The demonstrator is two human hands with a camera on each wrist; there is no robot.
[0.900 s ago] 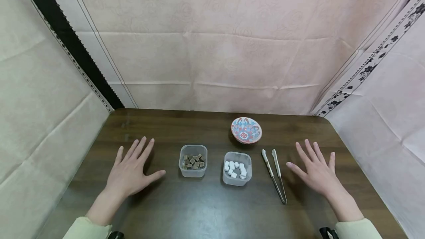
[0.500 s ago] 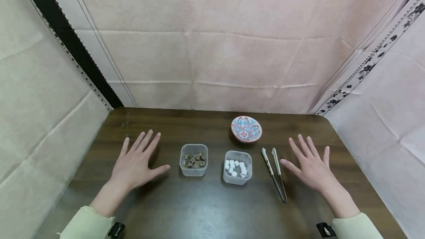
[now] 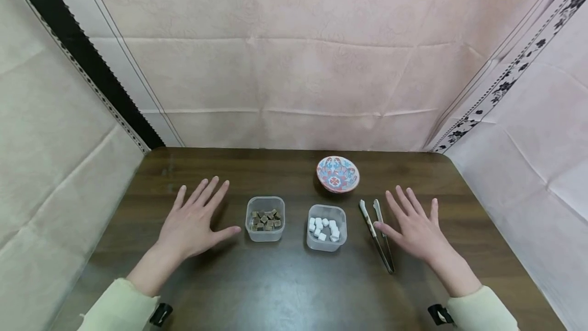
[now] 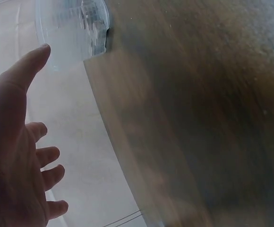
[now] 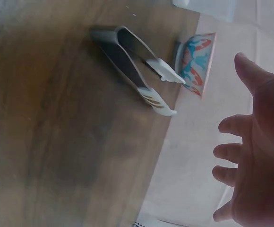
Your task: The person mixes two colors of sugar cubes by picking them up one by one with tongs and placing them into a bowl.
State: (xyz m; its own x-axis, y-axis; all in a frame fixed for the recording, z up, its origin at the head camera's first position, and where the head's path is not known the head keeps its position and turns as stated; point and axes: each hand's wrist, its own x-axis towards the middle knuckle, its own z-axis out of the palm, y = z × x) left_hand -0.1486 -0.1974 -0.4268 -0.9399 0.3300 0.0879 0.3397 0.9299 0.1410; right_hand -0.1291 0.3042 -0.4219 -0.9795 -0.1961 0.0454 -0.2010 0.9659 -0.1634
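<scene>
My left hand (image 3: 190,223) is spread over the table, its thumb tip close to a clear plastic container (image 3: 265,236) of small dark metallic cubes (image 3: 266,220). On the other side my right hand (image 3: 415,231) also has its fingers spread, and its thumb overlaps one arm of the tongs (image 3: 371,229) in the head view. The tongs have white tips and lie with their arms apart on the wood, as the right wrist view shows. Between the hands stands a second clear container (image 3: 326,244) with several white cubes (image 3: 319,225). Neither hand holds anything.
A small patterned bowl (image 3: 337,174) stands behind the white cubes, near the table's far edge. Pale cloth (image 3: 285,75) hangs behind the dark wooden table (image 3: 275,290) and along both sides. A black strap (image 3: 161,314) sits at the left cuff.
Both hands have moved inward over the table, the left one rightward and the right one leftward until its thumb overlaps the tongs. The view has shifted slightly; containers, bowl and tongs stay put.
</scene>
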